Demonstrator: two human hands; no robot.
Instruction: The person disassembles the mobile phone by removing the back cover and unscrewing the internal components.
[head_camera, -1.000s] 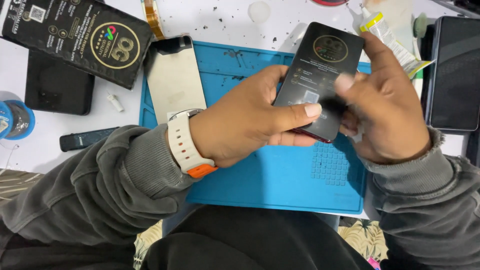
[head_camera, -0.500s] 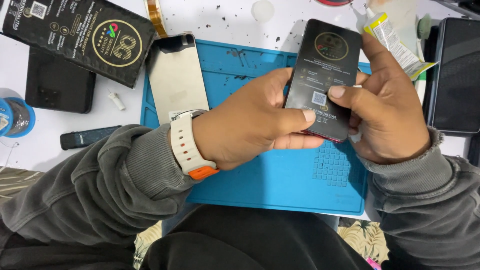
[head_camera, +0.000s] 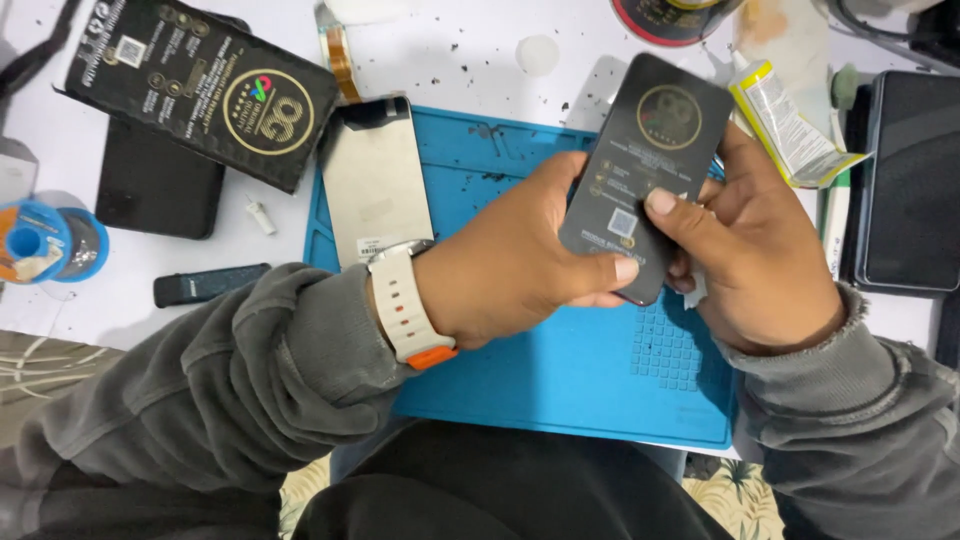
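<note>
Both my hands hold a black flat phone-sized panel (head_camera: 645, 165) with gold print on it, tilted above a blue work mat (head_camera: 600, 370). My left hand (head_camera: 520, 260), with a white and orange wristwatch, grips the panel's left edge and lower end, thumb across the bottom. My right hand (head_camera: 750, 260) holds the right side, with its thumb pressed on the printed face. A small white piece shows under the right fingers.
A beige phone back panel (head_camera: 378, 180) lies on the mat's left part. A black printed box (head_camera: 200, 90) rests over a dark phone (head_camera: 160, 185) at the upper left. A tape roll (head_camera: 35, 240), a small black bar (head_camera: 210, 284), a glue tube (head_camera: 790, 125) and a dark tablet (head_camera: 910, 180) lie around.
The panel has been turned more upright and lifted toward the far side of the mat. My right thumb has shifted onto its face.
</note>
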